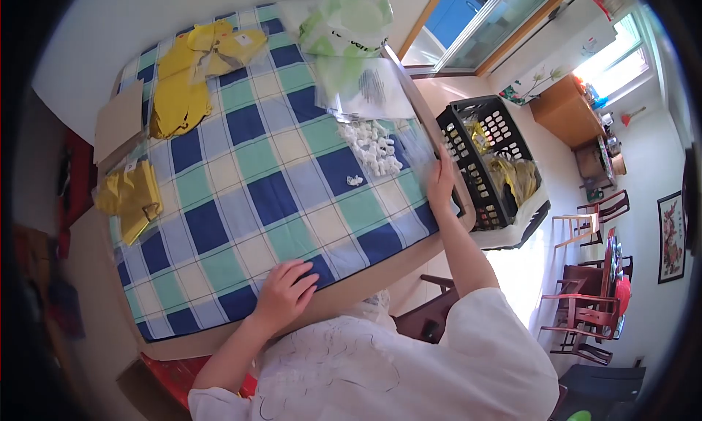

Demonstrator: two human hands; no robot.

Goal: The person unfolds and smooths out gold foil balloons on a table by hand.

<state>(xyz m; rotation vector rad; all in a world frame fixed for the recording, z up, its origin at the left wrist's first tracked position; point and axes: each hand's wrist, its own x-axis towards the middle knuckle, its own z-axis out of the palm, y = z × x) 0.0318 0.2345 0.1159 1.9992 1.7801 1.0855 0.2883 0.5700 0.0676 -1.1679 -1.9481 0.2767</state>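
My left hand (287, 294) rests at the near edge of the table's checked cloth (276, 198), fingers a little apart and nothing visible in it. At the right edge of the table is my right hand (441, 183), beside the black crate; its fingers are partly blurred, and whether they hold anything is unclear. Beyond it lies a pile of small white pieces (371, 149), with one small white piece (354, 180) apart from the rest. Clear plastic bags (373, 88) lie behind the pile.
Yellow garments (179, 92) lie at the far left, and a folded yellow bundle (135, 198) sits nearer. Cardboard (118, 122) is beside them. A green and white bag (347, 24) stands at the back. The black crate (479, 172) holds yellow items in plastic. Chairs (585, 297) stand farther right.
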